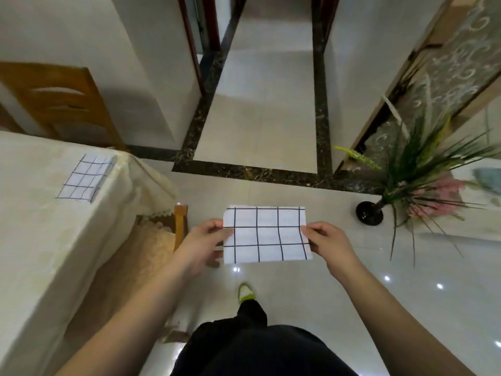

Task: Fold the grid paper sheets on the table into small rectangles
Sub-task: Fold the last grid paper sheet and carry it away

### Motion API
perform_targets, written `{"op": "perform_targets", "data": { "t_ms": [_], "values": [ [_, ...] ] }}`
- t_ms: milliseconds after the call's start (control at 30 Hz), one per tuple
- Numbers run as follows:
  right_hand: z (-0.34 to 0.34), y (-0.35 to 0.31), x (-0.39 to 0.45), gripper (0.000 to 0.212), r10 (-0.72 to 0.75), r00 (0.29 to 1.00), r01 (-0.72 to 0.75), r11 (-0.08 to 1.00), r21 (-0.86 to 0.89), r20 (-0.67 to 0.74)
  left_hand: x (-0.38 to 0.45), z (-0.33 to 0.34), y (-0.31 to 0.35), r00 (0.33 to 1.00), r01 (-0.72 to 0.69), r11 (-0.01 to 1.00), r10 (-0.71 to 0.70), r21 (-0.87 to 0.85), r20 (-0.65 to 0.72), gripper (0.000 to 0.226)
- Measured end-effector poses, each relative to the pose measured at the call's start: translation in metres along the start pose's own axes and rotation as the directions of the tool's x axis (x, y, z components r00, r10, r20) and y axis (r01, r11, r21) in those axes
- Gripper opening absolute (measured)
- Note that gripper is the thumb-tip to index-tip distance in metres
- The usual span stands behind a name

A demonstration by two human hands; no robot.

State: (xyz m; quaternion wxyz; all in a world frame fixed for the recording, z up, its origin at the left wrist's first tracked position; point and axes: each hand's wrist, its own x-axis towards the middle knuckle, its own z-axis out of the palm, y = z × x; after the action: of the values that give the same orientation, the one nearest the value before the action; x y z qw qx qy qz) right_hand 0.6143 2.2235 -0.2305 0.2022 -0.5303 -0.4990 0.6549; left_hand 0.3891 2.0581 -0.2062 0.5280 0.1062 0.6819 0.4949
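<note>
Held sheet: a grid paper sheet point(267, 234) is up in the air in front of the person, over the tiled floor point(271, 131) and well apart from the table point(40, 240). It looks already folded — a wide rectangle with black grid lines, its face turned up toward the camera, roughly level.
Left hand: the left hand point(202, 244) pinches the sheet's left edge about halfway down, thumb on top of the paper, the other fingers curled beneath it.
Right hand: the right hand point(329, 244) pinches the right edge at about the same height, thumb and forefinger closed on the paper, the remaining fingers tucked under.
Sheets on the table: a second grid paper point(84, 177) lies flat near the table's far right corner; along its right edge it seems to be more than one layer, though how many I cannot tell.
Table: covered by a cream cloth point(146, 180) that hangs off the corner with a lace hem.
Chairs: one wooden chair point(59, 104) stands behind the table by the wall; another chair point(180, 226) is pushed in beside the table, just left of the left hand.
Plant: a black vase point(369, 213) with green and pink stems stands on the floor — off to the right of the held sheet.
Person: a dark trouser leg and a shoe point(246, 293) with a green toe show below the sheet.
</note>
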Motion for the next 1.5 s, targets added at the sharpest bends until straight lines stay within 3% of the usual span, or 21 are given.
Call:
{"op": "perform_targets", "data": {
  "t_ms": [133, 333, 467, 700, 900, 1067, 1500],
  "values": [
    [0.032, -0.036, 0.054, 0.011, -0.003, 0.997, 0.01, 0.996, -0.093, 0.079, 0.034, -0.019, 0.031, 0.996, 0.043, 0.995, -0.05, -0.086, -0.077, 0.023],
    [0.074, -0.092, 0.122, 0.011, -0.045, 0.99, 0.065, 0.987, -0.145, 0.136, 0.084, -0.044, 0.082, 0.991, 0.002, 0.995, -0.016, -0.104, -0.134, 0.016],
    [0.099, -0.114, 0.165, 0.012, -0.033, 0.978, 0.072, 0.98, -0.184, 0.206, 0.115, -0.06, 0.099, 0.985, 0.003, 0.983, -0.035, -0.185, -0.168, 0.027],
    [0.148, -0.152, 0.258, 0.009, 0.023, 0.938, 0.063, 0.97, -0.234, 0.347, 0.169, -0.073, 0.132, 0.939, -0.013, 0.966, -0.077, -0.258, -0.334, 0.02],
    [0.192, -0.193, 0.338, 0.008, 0.049, 0.866, 0.116, 0.949, -0.295, 0.498, 0.21, -0.076, 0.164, 0.849, -0.051, 0.945, -0.13, -0.324, -0.512, 0.023],
    [0.236, -0.22, 0.379, 0.01, 0.094, 0.773, 0.19, 0.909, -0.37, 0.627, 0.22, -0.083, 0.18, 0.77, -0.129, 0.915, -0.152, -0.383, -0.62, 0.006],
    [0.404, -0.219, 0.363, 0.007, 0.302, 0.51, 0.308, 0.81, -0.499, 0.805, 0.187, -0.163, 0.141, 0.52, -0.23, 0.866, -0.276, -0.444, -0.808, 0.016]
  ]
}}
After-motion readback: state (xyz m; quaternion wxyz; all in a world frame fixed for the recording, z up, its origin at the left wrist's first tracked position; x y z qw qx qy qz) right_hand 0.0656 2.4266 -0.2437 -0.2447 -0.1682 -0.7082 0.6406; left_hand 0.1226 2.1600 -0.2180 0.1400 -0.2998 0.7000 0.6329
